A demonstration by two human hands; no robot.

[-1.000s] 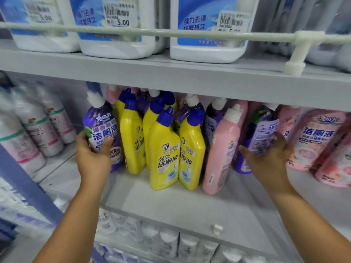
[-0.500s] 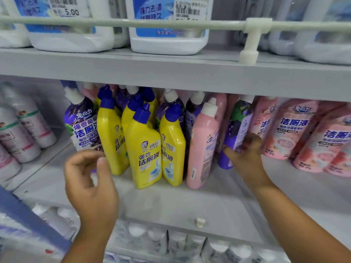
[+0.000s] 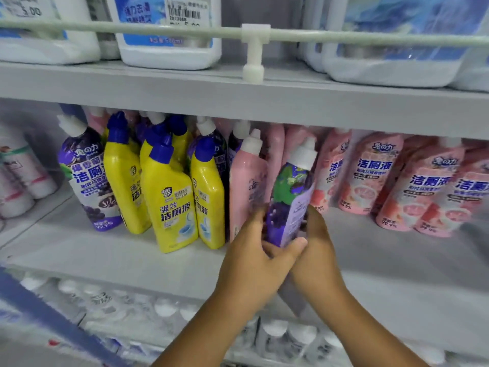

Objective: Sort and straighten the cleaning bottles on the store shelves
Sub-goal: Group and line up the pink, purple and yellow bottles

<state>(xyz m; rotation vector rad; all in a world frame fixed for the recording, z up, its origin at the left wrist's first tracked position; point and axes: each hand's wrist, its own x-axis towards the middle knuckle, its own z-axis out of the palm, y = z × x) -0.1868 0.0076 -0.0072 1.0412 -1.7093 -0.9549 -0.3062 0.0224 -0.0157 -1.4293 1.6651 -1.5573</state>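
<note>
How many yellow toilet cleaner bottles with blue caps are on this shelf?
4 clearly show: front yellow bottle, one left, one right, and one behind. Others may be hidden further back.

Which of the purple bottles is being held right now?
The purple bottle beside the pink ones, gripped low by both the left hand and right hand. The other purple bottle stands untouched at far left.

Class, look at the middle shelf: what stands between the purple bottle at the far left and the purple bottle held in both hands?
In the head view, yellow bottles with blue caps and a pink bottle stand between the left purple bottle and the held purple bottle.
</note>
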